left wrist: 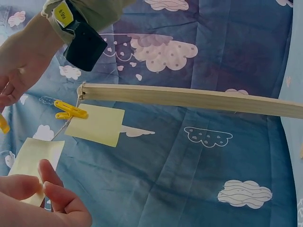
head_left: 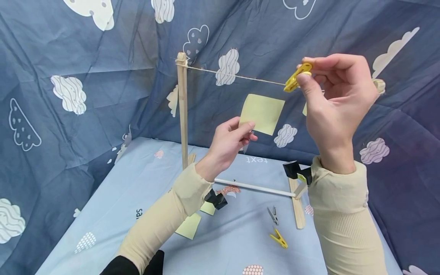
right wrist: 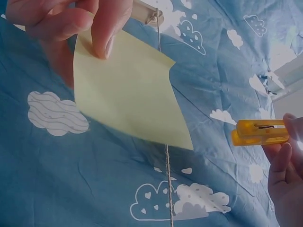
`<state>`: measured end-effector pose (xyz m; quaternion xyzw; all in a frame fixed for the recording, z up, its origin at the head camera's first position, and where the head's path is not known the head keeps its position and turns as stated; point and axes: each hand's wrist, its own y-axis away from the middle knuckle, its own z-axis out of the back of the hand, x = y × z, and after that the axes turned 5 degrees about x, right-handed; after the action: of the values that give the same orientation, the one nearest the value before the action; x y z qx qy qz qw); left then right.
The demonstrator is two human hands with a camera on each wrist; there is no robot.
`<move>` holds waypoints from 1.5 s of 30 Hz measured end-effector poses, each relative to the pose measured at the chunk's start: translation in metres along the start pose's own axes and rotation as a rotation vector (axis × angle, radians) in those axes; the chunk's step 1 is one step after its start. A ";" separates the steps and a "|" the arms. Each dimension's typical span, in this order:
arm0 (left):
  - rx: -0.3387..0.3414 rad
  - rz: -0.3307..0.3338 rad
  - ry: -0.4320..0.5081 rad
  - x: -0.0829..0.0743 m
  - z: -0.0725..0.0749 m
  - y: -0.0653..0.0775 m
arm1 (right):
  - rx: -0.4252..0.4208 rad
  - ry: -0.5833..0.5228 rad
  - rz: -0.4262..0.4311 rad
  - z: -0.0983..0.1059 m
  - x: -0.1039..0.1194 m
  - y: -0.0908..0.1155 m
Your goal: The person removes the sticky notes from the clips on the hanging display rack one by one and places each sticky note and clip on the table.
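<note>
My left hand (head_left: pixel 231 143) pinches a pale yellow paper square (head_left: pixel 264 114) by its lower left corner, thumb in front. The sheet hangs in the air just below the string (head_left: pixel 237 76), its top edge near the line. Higher and to the right, my right hand (head_left: pixel 338 91) pinches a yellow clothespin (head_left: pixel 296 78) by its handle end, the tip pointing down-left and overlapping the string in the head view. In the left wrist view another yellow clothespin (left wrist: pixel 71 110) holds a second paper square (left wrist: pixel 97 125) on the string near a post.
A wooden post (head_left: pixel 183 110) carries the string at the left. A white rod (head_left: pixel 256 187) joins the stand's low wooden foot (head_left: pixel 297 208). On the sheet lie a grey clothespin (head_left: pixel 273 215), a yellow clothespin (head_left: pixel 279 239) and paper squares (head_left: pixel 189 226). Dark cloud-patterned fabric (head_left: pixel 113 114) hangs behind.
</note>
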<state>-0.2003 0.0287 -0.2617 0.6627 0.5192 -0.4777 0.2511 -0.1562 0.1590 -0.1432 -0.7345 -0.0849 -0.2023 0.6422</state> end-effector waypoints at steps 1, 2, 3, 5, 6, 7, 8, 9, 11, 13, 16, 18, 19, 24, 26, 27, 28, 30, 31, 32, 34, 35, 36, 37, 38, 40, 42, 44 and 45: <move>0.000 -0.001 0.003 0.000 0.000 0.001 | -0.003 -0.008 0.001 0.000 0.000 0.000; 0.001 -0.003 0.004 -0.001 0.000 0.001 | -0.007 -0.013 0.002 0.001 0.000 0.001; 0.001 -0.005 0.006 -0.001 0.001 0.002 | -0.012 -0.022 0.003 0.001 0.001 0.001; 0.004 -0.008 0.003 -0.001 0.002 0.003 | -0.024 -0.038 0.003 0.002 0.001 0.002; 0.005 -0.009 0.003 -0.001 0.002 0.004 | -0.031 -0.047 0.003 0.002 0.001 0.003; 0.007 -0.011 0.001 -0.001 0.002 0.004 | -0.037 -0.055 0.003 0.003 0.001 0.003; 0.008 -0.013 0.000 -0.001 0.002 0.005 | -0.042 -0.064 0.002 0.004 0.001 0.003; 0.009 -0.015 0.000 -0.002 0.003 0.006 | -0.048 -0.075 0.001 0.004 0.002 0.004; 0.011 -0.019 0.004 -0.001 0.003 0.007 | -0.057 -0.091 -0.002 0.006 0.002 0.004; 0.010 -0.023 0.008 -0.001 0.004 0.008 | -0.066 -0.110 -0.003 0.007 0.002 0.005; 0.006 -0.030 0.011 -0.001 0.005 0.009 | -0.076 -0.123 -0.007 0.009 0.003 0.007; 0.004 -0.035 0.010 -0.001 0.005 0.010 | -0.085 -0.130 -0.008 0.010 0.003 0.008; 0.004 -0.038 0.011 -0.001 0.006 0.011 | -0.091 -0.134 -0.009 0.011 0.003 0.008; 0.002 -0.059 0.018 -0.001 0.008 0.013 | -0.114 -0.153 -0.011 0.017 0.002 0.010; -0.004 -0.068 0.018 -0.001 0.009 0.014 | -0.114 -0.147 -0.013 0.020 0.001 0.010; -0.006 -0.071 0.017 -0.001 0.010 0.015 | -0.110 -0.137 -0.010 0.021 0.001 0.011; -0.008 -0.072 0.018 -0.002 0.011 0.016 | -0.107 -0.127 -0.007 0.023 0.000 0.011; -0.011 -0.077 0.017 -0.002 0.013 0.017 | -0.103 -0.112 -0.002 0.026 -0.001 0.012; -0.012 -0.078 0.015 -0.002 0.014 0.018 | -0.099 -0.102 0.001 0.028 -0.001 0.013; -0.012 -0.079 0.014 -0.002 0.015 0.019 | -0.097 -0.097 0.004 0.029 -0.002 0.014; -0.011 -0.081 0.014 -0.002 0.017 0.020 | -0.094 -0.100 0.007 0.032 -0.002 0.015; -0.012 -0.083 0.010 -0.002 0.018 0.021 | -0.095 -0.106 0.005 0.034 -0.002 0.016; -0.011 -0.082 0.008 -0.002 0.019 0.022 | -0.094 -0.109 0.002 0.035 -0.001 0.017; -0.012 -0.081 0.009 -0.001 0.020 0.022 | -0.092 -0.112 -0.001 0.036 -0.001 0.018; -0.014 -0.080 0.008 -0.001 0.021 0.023 | -0.092 -0.112 -0.006 0.037 0.000 0.019; -0.017 -0.078 0.007 0.000 0.022 0.024 | -0.091 -0.106 -0.015 0.038 0.001 0.021; -0.024 -0.077 0.005 0.001 0.024 0.026 | -0.093 -0.108 -0.022 0.039 0.002 0.024; -0.032 -0.073 -0.002 0.002 0.026 0.026 | -0.096 -0.103 -0.022 0.041 0.003 0.026; -0.036 -0.071 -0.005 0.002 0.027 0.027 | -0.100 -0.107 -0.021 0.042 0.002 0.027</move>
<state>-0.1858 -0.0019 -0.2795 0.6380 0.5504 -0.4786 0.2469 -0.1359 0.1954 -0.1707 -0.7744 -0.1166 -0.1734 0.5972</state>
